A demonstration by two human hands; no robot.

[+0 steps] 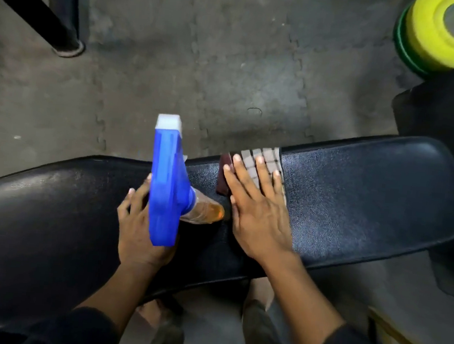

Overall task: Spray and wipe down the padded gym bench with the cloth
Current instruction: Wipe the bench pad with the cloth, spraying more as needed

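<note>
The black padded gym bench (368,200) runs across the view from lower left to right. My left hand (140,227) grips a spray bottle (167,183) with a blue trigger head, a white nozzle and a clear body of amber liquid, held just above the pad. My right hand (258,204) lies flat, fingers spread, pressing a checked grey cloth (268,157) with a dark red edge onto the bench's far side. Most of the cloth is hidden under that hand.
Grey interlocking rubber floor mats (202,60) lie beyond the bench. A black metal frame leg (60,20) stands at the upper left. Yellow and green weight plates (449,35) sit at the upper right, beside another black pad (445,114). My feet show below the bench.
</note>
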